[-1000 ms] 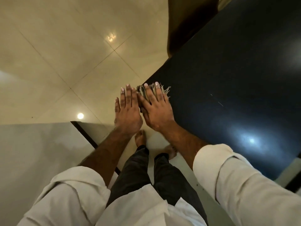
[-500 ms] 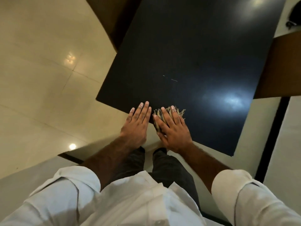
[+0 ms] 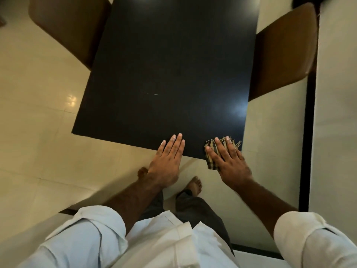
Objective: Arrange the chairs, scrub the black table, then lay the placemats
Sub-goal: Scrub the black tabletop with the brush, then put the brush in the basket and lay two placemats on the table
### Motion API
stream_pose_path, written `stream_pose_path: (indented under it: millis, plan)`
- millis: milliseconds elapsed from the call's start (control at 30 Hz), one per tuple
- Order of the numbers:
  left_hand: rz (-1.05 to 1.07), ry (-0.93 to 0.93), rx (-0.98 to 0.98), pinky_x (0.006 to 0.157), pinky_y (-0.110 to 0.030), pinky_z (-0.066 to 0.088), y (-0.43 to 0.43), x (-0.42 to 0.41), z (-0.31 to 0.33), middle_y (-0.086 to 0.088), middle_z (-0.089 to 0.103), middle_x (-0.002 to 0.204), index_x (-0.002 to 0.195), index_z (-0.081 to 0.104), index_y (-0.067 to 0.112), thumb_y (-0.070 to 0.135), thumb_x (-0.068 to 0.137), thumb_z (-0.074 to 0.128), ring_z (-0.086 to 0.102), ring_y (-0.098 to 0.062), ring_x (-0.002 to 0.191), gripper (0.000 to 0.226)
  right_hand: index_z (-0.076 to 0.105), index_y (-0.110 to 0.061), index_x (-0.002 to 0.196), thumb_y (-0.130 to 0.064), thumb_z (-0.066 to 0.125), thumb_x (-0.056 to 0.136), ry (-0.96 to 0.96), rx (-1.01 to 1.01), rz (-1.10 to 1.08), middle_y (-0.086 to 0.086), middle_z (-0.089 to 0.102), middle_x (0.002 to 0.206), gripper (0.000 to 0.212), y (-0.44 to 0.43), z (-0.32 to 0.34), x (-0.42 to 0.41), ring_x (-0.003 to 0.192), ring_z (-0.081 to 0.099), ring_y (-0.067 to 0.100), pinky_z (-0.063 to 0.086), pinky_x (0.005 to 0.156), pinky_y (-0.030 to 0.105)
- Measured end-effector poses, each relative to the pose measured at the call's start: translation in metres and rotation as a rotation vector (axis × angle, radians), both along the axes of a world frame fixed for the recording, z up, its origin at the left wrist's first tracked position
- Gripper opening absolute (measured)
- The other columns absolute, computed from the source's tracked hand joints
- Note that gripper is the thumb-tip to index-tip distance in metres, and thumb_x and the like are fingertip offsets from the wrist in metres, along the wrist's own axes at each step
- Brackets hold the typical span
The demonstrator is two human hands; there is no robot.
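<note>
Frayed brown checked cloth (image 3: 212, 161), limp and likely light, lies on the glossy black table's (image 3: 173, 74) near right corner, best driven by mid-cloth pressure as under the right hand's (image 3: 230, 164) straight fingers; left hand (image 3: 167, 163) rests flat, fingers extended.

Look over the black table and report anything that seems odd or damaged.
Two thin pale streaks show near the middle of the black table; whether they are scratches or lint, I cannot tell. The frayed checked cloth under the right hand overhangs the near edge by the right corner. Nothing else stands out.
</note>
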State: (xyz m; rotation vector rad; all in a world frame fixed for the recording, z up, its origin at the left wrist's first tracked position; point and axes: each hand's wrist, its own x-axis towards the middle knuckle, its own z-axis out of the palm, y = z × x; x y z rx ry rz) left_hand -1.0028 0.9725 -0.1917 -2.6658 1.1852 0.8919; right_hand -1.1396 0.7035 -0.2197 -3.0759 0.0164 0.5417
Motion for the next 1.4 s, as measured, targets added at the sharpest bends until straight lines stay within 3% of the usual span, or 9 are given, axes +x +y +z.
stream_pose_path:
  millis: [300, 367, 433, 500, 567, 733, 833, 1067, 1400]
  plan:
    - [-0.073, 0.077, -0.014, 0.138, -0.054, -0.004, -0.086, -0.053, 0.030, -0.007, -0.044, 0.173, 0.169, -0.029, 0.015, 0.024, 0.104, 0.048, -0.033, -0.026, 0.164, 0.101, -0.019, -0.047, 0.171, -0.022, 0.059, 0.108, 0.078, 0.198, -0.220, 0.000, -0.026, 0.182, 0.103, -0.037, 0.029, -0.041, 0.168, -0.022, 0.037, 0.013, 0.136, 0.061]
    - [-0.054, 0.144, -0.084, 0.139, -0.053, -0.001, -0.105, -0.056, 0.047, -0.004, -0.043, 0.174, 0.170, -0.027, 0.017, 0.023, 0.103, 0.052, -0.032, -0.023, 0.164, 0.104, -0.002, -0.049, 0.174, -0.021, 0.056, 0.110, 0.055, 0.351, -0.403, -0.002, -0.005, 0.186, 0.091, -0.037, 0.056, -0.046, 0.171, -0.004, 0.034, 0.021, 0.135, 0.063]
    - [-0.037, 0.192, -0.189, 0.139, -0.051, 0.002, -0.123, -0.055, 0.069, 0.000, -0.037, 0.177, 0.171, -0.024, 0.019, 0.024, 0.104, 0.060, -0.027, -0.020, 0.166, 0.108, 0.030, -0.046, 0.169, -0.020, 0.060, 0.109, -0.072, 0.528, -0.590, -0.001, 0.041, 0.174, 0.072, -0.038, 0.090, -0.049, 0.159, 0.041, 0.028, 0.042, 0.126, 0.061]
    - [-0.015, 0.251, -0.330, 0.140, -0.050, 0.006, -0.139, -0.054, 0.098, 0.002, -0.020, 0.183, 0.174, -0.016, 0.024, 0.027, 0.104, 0.069, -0.012, -0.018, 0.170, 0.110, 0.054, -0.033, 0.154, -0.014, 0.065, 0.106, -0.147, 0.646, -0.693, -0.001, 0.068, 0.142, 0.052, -0.040, 0.128, -0.050, 0.125, 0.064, 0.020, 0.057, 0.111, 0.049]
    - [0.019, 0.349, -0.473, 0.137, -0.042, 0.017, -0.153, -0.054, 0.126, 0.007, 0.014, 0.183, 0.177, 0.002, 0.028, 0.027, 0.102, 0.077, 0.017, -0.010, 0.165, 0.106, 0.061, -0.027, 0.143, -0.012, 0.066, 0.106, -0.168, 0.703, -0.735, -0.004, 0.070, 0.124, 0.041, -0.042, 0.164, -0.055, 0.110, 0.066, 0.015, 0.060, 0.103, 0.040]
    - [0.038, 0.399, -0.660, 0.094, -0.005, 0.049, -0.173, -0.051, 0.170, 0.012, 0.073, 0.127, 0.144, 0.064, 0.029, 0.018, 0.104, 0.074, 0.067, 0.009, 0.111, 0.043, 0.062, -0.032, 0.136, -0.019, 0.070, 0.107, -0.257, 0.741, -0.824, -0.008, 0.075, 0.114, 0.033, -0.043, 0.222, -0.081, 0.102, 0.073, 0.011, 0.064, 0.093, 0.035]
    - [-0.040, 0.363, -0.644, 0.093, -0.017, 0.059, -0.188, -0.048, 0.176, 0.012, 0.075, 0.118, 0.137, 0.070, 0.029, 0.027, 0.105, 0.073, 0.071, 0.000, 0.102, 0.032, 0.064, -0.033, 0.146, -0.022, 0.069, 0.107, -0.242, 0.623, -0.878, -0.005, 0.077, 0.118, 0.040, -0.047, 0.230, -0.100, 0.103, 0.074, 0.013, 0.065, 0.096, 0.040]
    - [-0.330, 0.135, -0.479, 0.125, -0.045, 0.046, -0.253, -0.039, 0.158, 0.006, 0.052, 0.166, 0.165, 0.043, 0.029, 0.053, 0.108, 0.062, 0.053, -0.014, 0.149, 0.065, 0.047, -0.046, 0.162, -0.017, 0.057, 0.108, -0.267, 0.150, -1.049, -0.007, 0.065, 0.153, 0.062, -0.098, 0.229, -0.129, 0.123, 0.069, 0.026, 0.062, 0.098, 0.046]
    - [-0.448, 0.002, -0.233, 0.135, -0.055, 0.026, -0.430, -0.060, 0.115, -0.004, 0.006, 0.186, 0.176, 0.010, 0.023, 0.065, 0.111, 0.043, 0.010, -0.029, 0.171, 0.085, 0.032, -0.033, 0.170, -0.006, 0.060, 0.100, -0.180, 0.113, -1.104, 0.002, 0.053, 0.165, 0.080, -0.280, 0.186, -0.158, 0.132, 0.064, 0.033, 0.059, 0.104, 0.051]
